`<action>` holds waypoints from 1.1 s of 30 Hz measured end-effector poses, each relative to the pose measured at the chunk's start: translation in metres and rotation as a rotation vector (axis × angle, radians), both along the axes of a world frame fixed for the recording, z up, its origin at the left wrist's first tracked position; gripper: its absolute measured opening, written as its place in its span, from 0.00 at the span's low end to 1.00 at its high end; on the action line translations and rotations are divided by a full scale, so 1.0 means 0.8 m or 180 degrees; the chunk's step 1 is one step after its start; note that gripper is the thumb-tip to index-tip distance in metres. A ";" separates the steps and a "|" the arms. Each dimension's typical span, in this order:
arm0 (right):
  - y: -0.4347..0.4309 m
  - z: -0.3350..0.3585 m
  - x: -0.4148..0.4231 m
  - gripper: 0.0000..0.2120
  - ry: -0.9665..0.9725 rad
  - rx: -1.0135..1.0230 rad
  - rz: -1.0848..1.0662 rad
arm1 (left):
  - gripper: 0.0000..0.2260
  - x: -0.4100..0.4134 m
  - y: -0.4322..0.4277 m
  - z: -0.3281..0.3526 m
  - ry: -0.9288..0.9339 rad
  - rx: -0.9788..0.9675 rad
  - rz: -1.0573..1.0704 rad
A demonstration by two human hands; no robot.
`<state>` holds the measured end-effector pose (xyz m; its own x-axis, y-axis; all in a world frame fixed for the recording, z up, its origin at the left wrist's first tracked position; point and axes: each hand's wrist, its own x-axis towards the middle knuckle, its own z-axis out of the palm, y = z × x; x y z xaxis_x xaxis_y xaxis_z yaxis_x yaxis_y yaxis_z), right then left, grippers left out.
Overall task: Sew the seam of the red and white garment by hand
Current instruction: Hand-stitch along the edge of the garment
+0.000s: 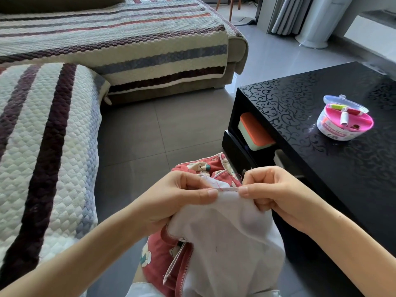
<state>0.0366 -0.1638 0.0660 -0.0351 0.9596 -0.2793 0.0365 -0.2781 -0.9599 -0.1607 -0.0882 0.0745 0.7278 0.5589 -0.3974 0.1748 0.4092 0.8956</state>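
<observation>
Red and white garment, inside out, seam stretched taut

Your left hand and your right hand both pinch the top edge of the garment. The cloth fills the space over your lap. On your left the sofa seat is near your arm, so there is little room low down. On your right the black table is just beside your arm and blocks the way down. Above the table top a hand can pass. Only the round sewing box stands there, well apart from your hand. In front, over the grey floor between sofa and table, there is open room. A box with an orange lid fills the table's shelf.
</observation>
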 end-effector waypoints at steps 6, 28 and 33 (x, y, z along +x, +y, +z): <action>-0.001 0.001 -0.001 0.09 -0.0466 0.0401 0.0037 | 0.02 0.000 0.000 -0.004 0.0028 0.0359 0.0068; -0.004 0.006 0.013 0.10 -0.1813 0.1107 -0.0203 | 0.05 0.001 0.010 -0.011 0.0663 0.2906 0.0445; -0.002 0.006 0.015 0.10 -0.1806 0.1173 -0.0212 | 0.06 0.002 0.010 -0.003 0.0674 0.3102 0.0573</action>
<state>0.0488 -0.1654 0.0709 0.0829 0.9906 0.1087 0.5566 0.0444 -0.8296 -0.1593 -0.0802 0.0717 0.5681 0.8032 0.1793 0.3766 -0.4475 0.8112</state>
